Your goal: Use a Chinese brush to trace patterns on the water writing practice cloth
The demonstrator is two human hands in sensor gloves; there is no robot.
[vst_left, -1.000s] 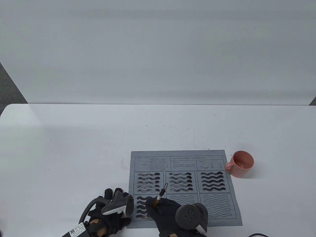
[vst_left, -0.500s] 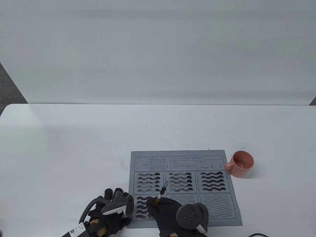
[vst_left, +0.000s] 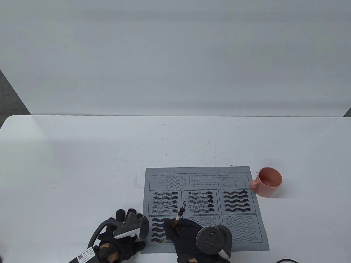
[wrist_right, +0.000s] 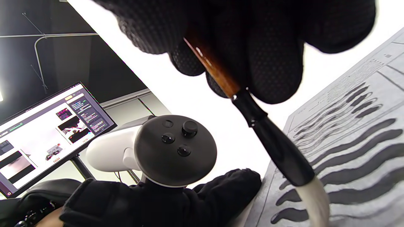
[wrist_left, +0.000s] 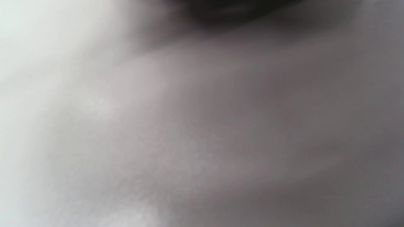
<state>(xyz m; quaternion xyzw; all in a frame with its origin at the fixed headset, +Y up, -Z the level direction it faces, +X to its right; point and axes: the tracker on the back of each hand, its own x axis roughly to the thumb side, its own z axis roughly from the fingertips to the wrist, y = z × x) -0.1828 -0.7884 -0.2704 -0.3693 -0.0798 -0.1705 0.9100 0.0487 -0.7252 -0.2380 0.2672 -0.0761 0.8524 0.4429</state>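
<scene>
The grey practice cloth (vst_left: pixel 203 171) lies at the table's front, right of centre, with wavy patterns in six panels. The top three panels and most of the lower-left panel are dark with wet strokes. My right hand (vst_left: pixel 182 233) grips the brush (vst_left: pixel 177 217) upright over the lower-left panel. In the right wrist view the fingers (wrist_right: pixel 274 63) pinch the brown handle (wrist_right: pixel 217 75), and the white tip (wrist_right: pixel 315 198) touches the lowest wave on the cloth (wrist_right: pixel 372 104). My left hand (vst_left: pixel 123 219) rests flat on the table, fingertips (wrist_right: pixel 243 183) at the cloth's left edge. The left wrist view is a blur.
A pink cup (vst_left: pixel 268 182) holding water stands just off the cloth's top right corner. A white backdrop rises behind the table. A monitor (wrist_right: pixel 47 126) shows beyond the table edge in the right wrist view. A black cable (vst_left: pixel 288 260) lies at the front right.
My right hand and the brush have shifted slightly to the right along the lowest wave of the lower-left panel. The left hand has not moved.
</scene>
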